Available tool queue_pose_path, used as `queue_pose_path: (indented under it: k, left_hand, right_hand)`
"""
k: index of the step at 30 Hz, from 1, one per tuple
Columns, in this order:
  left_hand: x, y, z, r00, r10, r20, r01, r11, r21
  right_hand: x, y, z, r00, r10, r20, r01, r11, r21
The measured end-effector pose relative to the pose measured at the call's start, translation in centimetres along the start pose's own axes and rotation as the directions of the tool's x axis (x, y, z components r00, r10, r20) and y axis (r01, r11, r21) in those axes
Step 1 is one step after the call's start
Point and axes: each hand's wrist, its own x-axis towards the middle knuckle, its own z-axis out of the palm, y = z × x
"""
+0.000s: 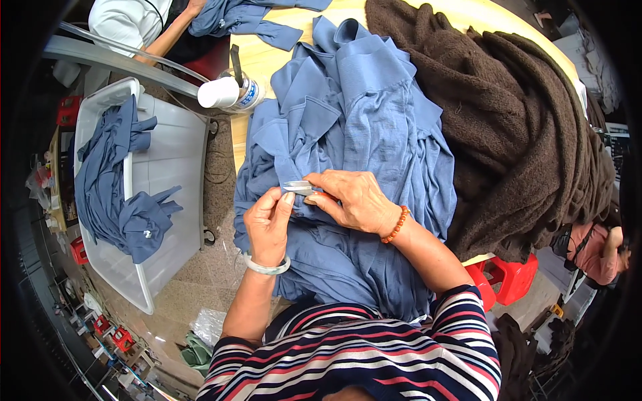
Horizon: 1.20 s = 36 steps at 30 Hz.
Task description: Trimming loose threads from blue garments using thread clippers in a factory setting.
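Blue garments (378, 127) lie heaped over the table in front of me and hang down toward my lap. My right hand (354, 199), with an orange bead bracelet at its wrist, is closed around small metal thread snips (299, 187). Their blades point left. Beside the blade tips, my left hand (269, 217) pinches with thumb and forefinger at a bit of the blue garment; any thread there is too fine to make out. A pale bangle (266, 265) circles the left wrist.
A brown fleecy fabric pile (508, 127) covers the table's right side. A white-capped bottle (231, 93) stands at the left edge. A white bin (170, 157) holds blue garments. Another person's arm (172, 33) handles blue cloth at the far left. Red stools (511, 277) stand right.
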Motion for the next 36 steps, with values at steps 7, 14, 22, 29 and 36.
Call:
queue_pose_path:
  k: [7, 14, 22, 29, 36]
  left_hand:
    - [0.2, 0.0, 0.0, 0.998, 0.069, 0.003, -0.069, 0.996, 0.06]
    - [0.3, 0.3, -0.2, 0.995, 0.098, 0.014, -0.099, 0.988, 0.12]
    - [0.1, -1.1, 0.1, 0.999, 0.029, 0.042, -0.031, 0.999, 0.036]
    - [-1.1, -3.8, -0.1, 0.992, -0.125, 0.016, 0.125, 0.992, 0.009]
    - [-0.9, -4.5, 0.0, 0.971, -0.119, -0.207, 0.093, 0.987, -0.132]
  right_hand:
    - [-0.5, 1.0, 0.5, 0.993, 0.047, -0.108, -0.042, 0.998, 0.053]
    - [-0.6, 0.3, 0.5, 0.998, 0.044, -0.038, -0.043, 0.999, 0.015]
    - [1.9, 1.6, 1.0, 0.916, 0.385, 0.115, -0.395, 0.808, 0.438]
    - [4.2, 0.3, 2.7, 0.933, 0.315, 0.173, -0.351, 0.902, 0.253]
    - [5.1, -1.0, 3.3, 0.971, 0.156, -0.179, -0.156, 0.988, 0.016]
